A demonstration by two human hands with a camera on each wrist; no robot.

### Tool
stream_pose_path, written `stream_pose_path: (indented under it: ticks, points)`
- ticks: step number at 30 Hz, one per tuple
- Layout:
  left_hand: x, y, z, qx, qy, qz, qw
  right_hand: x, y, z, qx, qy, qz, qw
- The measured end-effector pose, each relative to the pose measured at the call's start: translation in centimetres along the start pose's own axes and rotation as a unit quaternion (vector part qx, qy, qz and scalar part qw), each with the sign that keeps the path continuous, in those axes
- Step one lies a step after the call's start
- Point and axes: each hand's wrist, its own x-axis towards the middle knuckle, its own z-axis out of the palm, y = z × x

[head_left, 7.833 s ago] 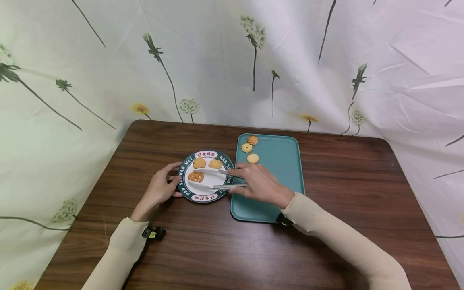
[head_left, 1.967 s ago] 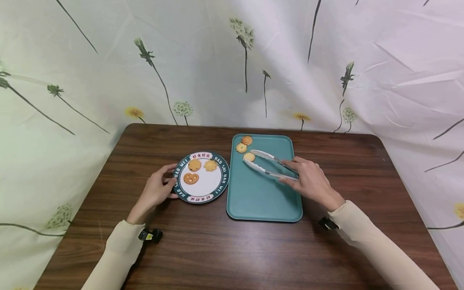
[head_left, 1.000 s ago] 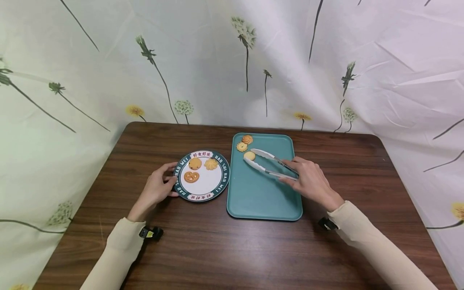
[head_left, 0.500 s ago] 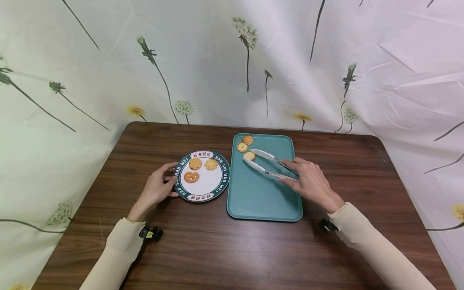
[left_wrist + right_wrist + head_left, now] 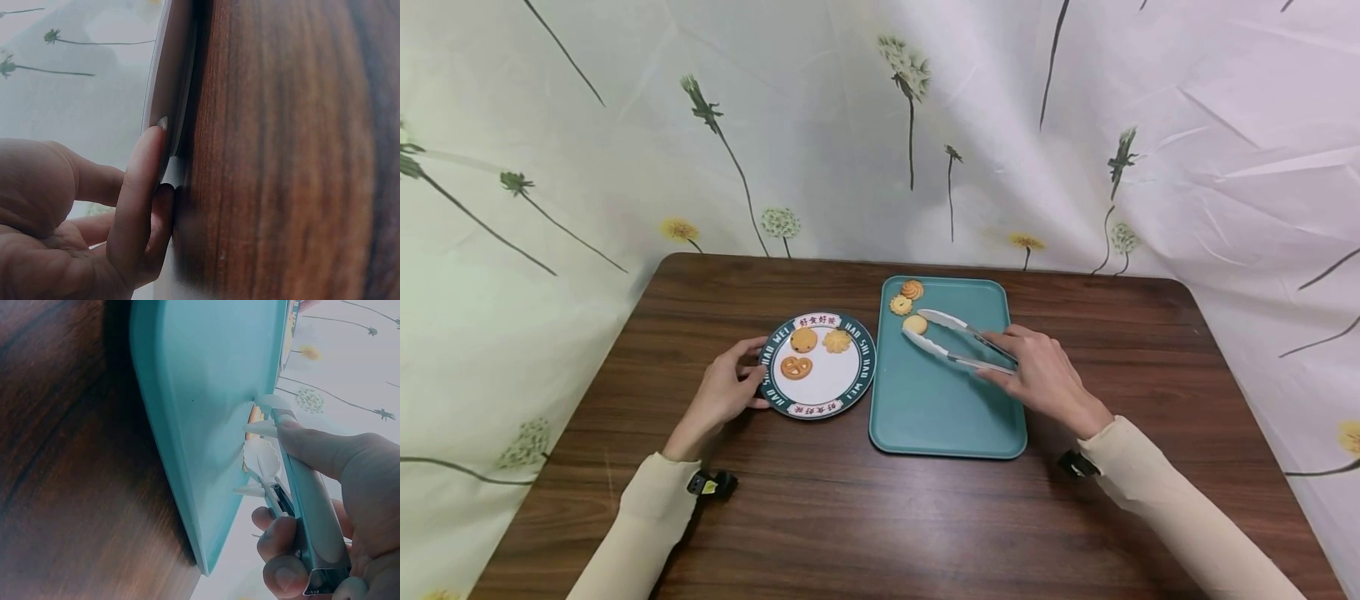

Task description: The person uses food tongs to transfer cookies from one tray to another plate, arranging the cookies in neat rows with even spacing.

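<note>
My left hand [image 5: 724, 385] grips the left rim of a round plate [image 5: 865, 367] with a dark green lettered border. In the left wrist view fingers [image 5: 139, 169] lie along the plate's underside at the edge. A pretzel-shaped cookie [image 5: 796, 367], a round speckled cookie [image 5: 803, 339] and a flower-shaped cookie [image 5: 837, 341] lie on the plate. My right hand [image 5: 1037, 371] holds metal tongs [image 5: 973, 335] with white tips. The spread tips stand on either side of a plain round cookie [image 5: 915, 324] on the teal tray [image 5: 943, 417].
A swirl cookie [image 5: 912, 289] and a scalloped cookie [image 5: 901, 305] lie at the tray's far left corner. Plate and tray sit side by side on a dark wooden table [image 5: 820, 517]. Behind the table hangs a flower-printed cloth [image 5: 850, 125].
Since the oldest frame, my right hand has moved the tongs from around the pretzel cookie on the plate to the round cookie on the tray. Over the last two seconds they stay almost still.
</note>
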Motion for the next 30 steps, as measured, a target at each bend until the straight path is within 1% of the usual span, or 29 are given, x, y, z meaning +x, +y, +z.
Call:
stream_pose_path:
  ticks: [6, 15, 30]
  points:
    - [0.02, -0.04, 0.03, 0.002, 0.002, 0.002, 1.0, 0.14, 0.01, 0.11, 0.004, -0.001, 0.005, 1.0]
    - [0.08, -0.06, 0.07, 0.0, 0.003, -0.003, 1.0, 0.27, 0.05, 0.41, 0.0, 0.011, -0.008, 0.9999]
    - [0.04, -0.04, 0.03, -0.001, 0.001, 0.002, 1.0, 0.36, -0.05, 0.44, 0.001, 0.012, -0.006, 0.9999]
